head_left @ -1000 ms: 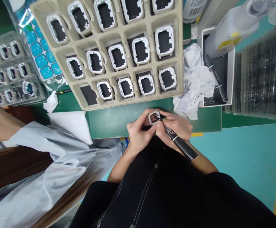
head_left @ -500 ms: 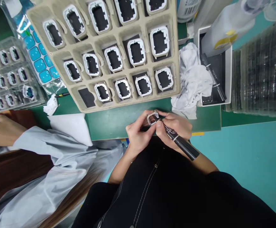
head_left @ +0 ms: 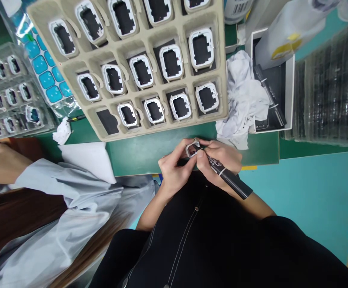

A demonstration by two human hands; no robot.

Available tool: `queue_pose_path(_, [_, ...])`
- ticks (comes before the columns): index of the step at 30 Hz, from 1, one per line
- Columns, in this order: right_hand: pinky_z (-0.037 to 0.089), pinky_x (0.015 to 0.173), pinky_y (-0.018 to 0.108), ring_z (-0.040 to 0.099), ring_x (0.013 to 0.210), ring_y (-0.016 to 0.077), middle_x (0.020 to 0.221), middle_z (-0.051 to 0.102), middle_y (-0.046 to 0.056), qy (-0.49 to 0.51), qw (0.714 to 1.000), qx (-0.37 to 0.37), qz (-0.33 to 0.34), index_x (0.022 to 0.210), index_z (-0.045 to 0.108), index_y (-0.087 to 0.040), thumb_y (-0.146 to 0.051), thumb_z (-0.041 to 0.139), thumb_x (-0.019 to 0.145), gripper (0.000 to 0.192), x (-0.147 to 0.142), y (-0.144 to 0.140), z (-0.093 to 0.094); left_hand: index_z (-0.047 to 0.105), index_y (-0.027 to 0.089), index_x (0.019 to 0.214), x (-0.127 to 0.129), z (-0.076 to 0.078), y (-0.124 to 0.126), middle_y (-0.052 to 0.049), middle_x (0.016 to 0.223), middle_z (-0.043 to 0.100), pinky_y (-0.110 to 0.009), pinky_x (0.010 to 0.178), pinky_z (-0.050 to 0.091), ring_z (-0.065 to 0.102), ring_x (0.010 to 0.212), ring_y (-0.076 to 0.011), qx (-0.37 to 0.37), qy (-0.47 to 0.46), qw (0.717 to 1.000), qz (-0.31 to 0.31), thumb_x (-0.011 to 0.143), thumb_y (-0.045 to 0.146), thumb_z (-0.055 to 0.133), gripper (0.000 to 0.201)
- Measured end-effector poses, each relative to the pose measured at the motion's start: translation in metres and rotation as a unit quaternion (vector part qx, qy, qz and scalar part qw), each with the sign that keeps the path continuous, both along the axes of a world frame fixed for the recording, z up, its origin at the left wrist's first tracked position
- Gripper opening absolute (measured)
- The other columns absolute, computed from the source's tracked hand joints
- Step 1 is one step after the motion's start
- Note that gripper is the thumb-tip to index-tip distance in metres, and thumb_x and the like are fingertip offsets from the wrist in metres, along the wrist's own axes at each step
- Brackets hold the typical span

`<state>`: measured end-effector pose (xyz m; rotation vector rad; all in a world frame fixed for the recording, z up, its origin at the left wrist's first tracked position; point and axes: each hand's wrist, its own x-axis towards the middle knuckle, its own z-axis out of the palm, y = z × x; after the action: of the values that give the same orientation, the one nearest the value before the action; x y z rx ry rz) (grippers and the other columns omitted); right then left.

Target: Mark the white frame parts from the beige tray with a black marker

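My left hand (head_left: 175, 165) pinches a small white watch-case frame (head_left: 188, 149) between thumb and fingers, just over the front edge of the green bench (head_left: 138, 156). In my right hand (head_left: 221, 158) is a black marker pen (head_left: 232, 181), gripped near its tip. The tip lies at the frame's inner opening; whether it touches the frame is hard to make out. Beyond my hands stands a beige moulded tray (head_left: 158, 129) with similar white frames in its pockets. One pocket (head_left: 108, 122) at its near left corner holds no frame.
Crumpled white wipes (head_left: 245, 96) lie right of the tray, beside a white box (head_left: 289, 92) holding pens and a bottle (head_left: 284, 40). Stacked clear trays (head_left: 329, 92) stand far right. At left are a co-worker's sleeve (head_left: 68, 184), a clear tray (head_left: 8, 92) and a white cloth (head_left: 88, 160).
The view has shifted slightly, so the tray sits a little further up and left. The marker's rear end has swung slightly up and right; both hands keep their holds.
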<state>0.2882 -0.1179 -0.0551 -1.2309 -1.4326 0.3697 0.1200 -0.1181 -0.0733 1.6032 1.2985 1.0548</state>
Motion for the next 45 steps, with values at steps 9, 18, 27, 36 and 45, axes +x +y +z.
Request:
queue_pose_path(9, [0.082,0.091,0.031,0.093,0.088,0.0209,0.088,0.085,-0.002,-0.011,1.0,-0.009,0.006,0.1,0.072,-0.025,-0.009,0.077,0.109,0.019,0.001,-0.001,0.001,0.089,0.023,0.138,0.0,-0.001,0.0,0.001,0.098,0.09,-0.021,0.086,0.072,0.086,0.079,-0.0131,-0.003,0.004,1.0,0.003,0.109,0.037,0.094,0.033])
queue_pose_path(18, [0.088,0.094,0.05,0.079,0.062,0.0166,0.078,0.074,-0.009,0.103,0.993,0.05,0.008,0.107,0.068,-0.028,-0.018,0.077,0.112,0.015,-0.005,0.002,-0.005,0.093,0.021,0.135,0.001,0.015,0.017,-0.003,0.097,0.095,-0.026,0.083,0.08,0.094,0.082,-0.0217,-0.09,-0.092,0.992,-0.013,0.084,0.047,0.116,0.061])
queue_pose_path(27, [0.087,0.086,0.045,0.091,0.077,0.0248,0.079,0.077,-0.006,0.102,0.994,0.04,0.0,0.111,0.071,-0.028,-0.017,0.079,0.11,0.013,-0.003,0.0,-0.006,0.093,0.024,0.137,0.005,0.014,0.013,-0.002,0.102,0.097,-0.028,0.091,0.08,0.096,0.087,-0.0217,-0.046,-0.085,0.995,0.004,0.09,0.039,0.112,0.053])
queue_pose_path(36, [0.087,0.086,0.043,0.089,0.075,0.0219,0.078,0.076,-0.007,0.071,0.997,0.029,0.001,0.108,0.069,-0.027,-0.015,0.079,0.11,0.016,0.001,0.001,-0.002,0.094,0.027,0.134,0.006,0.008,0.007,0.001,0.101,0.095,-0.023,0.083,0.075,0.09,0.08,-0.0162,-0.002,0.009,1.0,0.008,0.102,0.036,0.1,0.034])
queue_pose_path(45, [0.086,0.083,0.039,0.086,0.07,0.0201,0.08,0.079,-0.006,0.043,0.998,0.047,-0.005,0.108,0.069,-0.028,-0.017,0.08,0.11,0.016,0.002,0.004,0.0,0.094,0.029,0.131,0.005,0.006,0.004,0.001,0.1,0.094,-0.023,0.08,0.072,0.089,0.08,-0.0161,-0.003,0.014,1.0,0.012,0.104,0.039,0.099,0.029])
